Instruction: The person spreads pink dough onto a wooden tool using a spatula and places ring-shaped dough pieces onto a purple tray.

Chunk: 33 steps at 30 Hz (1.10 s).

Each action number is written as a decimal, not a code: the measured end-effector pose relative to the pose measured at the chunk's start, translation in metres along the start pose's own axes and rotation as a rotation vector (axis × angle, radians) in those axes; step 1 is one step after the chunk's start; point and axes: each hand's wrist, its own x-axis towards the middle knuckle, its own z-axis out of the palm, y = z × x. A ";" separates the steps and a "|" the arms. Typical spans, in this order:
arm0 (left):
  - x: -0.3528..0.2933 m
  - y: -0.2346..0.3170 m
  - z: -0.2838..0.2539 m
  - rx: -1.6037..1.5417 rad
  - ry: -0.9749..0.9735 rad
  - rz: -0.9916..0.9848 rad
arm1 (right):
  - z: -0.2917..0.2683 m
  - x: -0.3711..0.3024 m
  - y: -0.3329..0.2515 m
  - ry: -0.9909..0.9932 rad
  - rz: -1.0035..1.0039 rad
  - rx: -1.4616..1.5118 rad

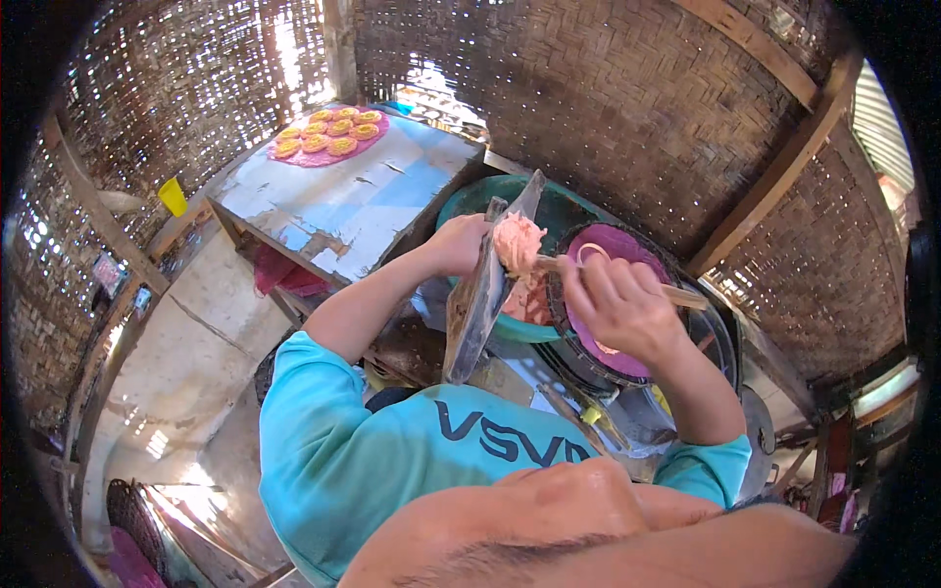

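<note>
My left hand [461, 244] is closed round the upper part of a long, narrow board-like tool [474, 312] that looks wrapped in clear plastic. A lump of soft pink dough [518, 242] sits against this tool, to the right of my left hand. My right hand [623, 306] grips a flat wooden stick [683, 297], whose far end touches the lump. Below them, a green tub [469, 200] holds more pink dough [529, 299]. Under my right hand lies a round, dark-rimmed tray with a purple sheet [610, 241], and a pale dough ring [591, 252] shows on it.
A worn blue-and-white table [323, 211] stands at the far left, bearing a pink round sheet [299, 158] with several yellow coiled pieces [341, 146]. A yellow cup-like object [173, 197] is by the left wall. Woven bamboo walls [598, 108] and wooden beams close in the space.
</note>
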 end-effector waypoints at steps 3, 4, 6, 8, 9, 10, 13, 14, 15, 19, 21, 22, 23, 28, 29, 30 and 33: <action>0.002 -0.020 -0.002 -0.087 0.009 -0.073 | -0.022 -0.016 0.026 -0.083 0.135 0.126; 0.001 -0.030 -0.005 -0.057 -0.011 -0.092 | -0.027 -0.021 0.035 -0.039 0.194 0.119; 0.004 -0.049 0.001 0.004 0.026 -0.069 | -0.034 -0.025 0.047 0.038 0.322 0.096; 0.009 -0.042 0.012 -0.008 0.119 -0.037 | -0.024 -0.024 0.047 0.075 0.321 0.162; 0.009 -0.037 0.017 -0.053 0.162 -0.039 | -0.018 -0.022 0.046 0.094 0.321 0.194; 0.008 -0.018 0.008 -0.060 0.076 -0.094 | -0.012 -0.023 0.045 0.111 0.317 0.195; 0.005 0.003 -0.001 0.036 0.053 -0.092 | -0.011 -0.026 0.042 0.042 0.290 0.229; 0.004 0.011 -0.006 0.049 0.052 -0.088 | -0.008 -0.028 0.041 0.029 0.287 0.238; 0.004 0.017 -0.007 0.105 0.048 -0.076 | -0.003 -0.028 0.039 0.024 0.277 0.257; 0.009 0.022 0.007 0.213 -0.035 -0.084 | 0.017 -0.021 0.018 -0.074 0.202 0.275; 0.019 0.020 0.015 0.215 -0.086 -0.092 | 0.027 -0.018 0.007 -0.070 0.180 0.233; 0.022 0.015 0.018 0.194 -0.090 -0.076 | 0.033 -0.020 0.003 -0.023 0.166 0.179; 0.024 0.008 0.019 0.174 -0.093 -0.061 | 0.032 -0.021 0.005 -0.041 0.164 0.200; 0.032 -0.018 0.003 0.128 -0.124 -0.125 | 0.017 -0.034 0.029 -0.019 0.302 0.277; 0.026 -0.019 -0.008 0.011 -0.113 -0.178 | 0.013 -0.040 0.037 -0.002 0.388 0.297; 0.020 -0.018 -0.022 -0.106 -0.100 -0.230 | 0.010 -0.047 0.045 0.015 0.473 0.320; 0.013 -0.031 -0.025 -0.170 -0.056 -0.140 | 0.023 -0.049 0.051 0.018 0.614 0.347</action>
